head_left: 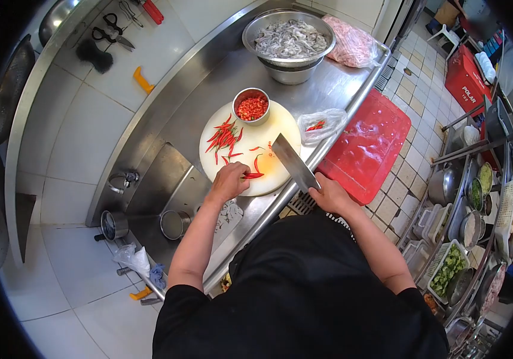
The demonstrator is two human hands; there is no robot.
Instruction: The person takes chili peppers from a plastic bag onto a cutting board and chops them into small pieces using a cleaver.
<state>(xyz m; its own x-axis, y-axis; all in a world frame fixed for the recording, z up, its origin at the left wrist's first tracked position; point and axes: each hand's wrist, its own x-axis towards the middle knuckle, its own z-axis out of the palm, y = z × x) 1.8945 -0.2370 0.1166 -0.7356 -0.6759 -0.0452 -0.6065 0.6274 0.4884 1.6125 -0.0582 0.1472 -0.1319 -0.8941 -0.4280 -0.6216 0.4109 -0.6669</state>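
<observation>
My left hand [231, 181] is closed on a red chili [253, 176] at the near edge of the round white cutting board [280, 122]. In my right hand [328, 192] is the handle of a cleaver [293, 161], its blade tilted over the board's right side. Several whole red chilies [223, 139] lie on the board's left part, and a few lie between my hands. A metal cup [250, 106] of chopped red chili stands at the board's far edge. Beside the board on the right, a clear plastic bag [323, 124] holds some red chilies.
A large metal bowl [289, 36] of grey seafood and a bag of pink meat [351, 43] stand at the counter's far end. A red board [367, 146] lies right of the counter. The sink [170, 173] is at left, shelves of food containers [448, 269] at right.
</observation>
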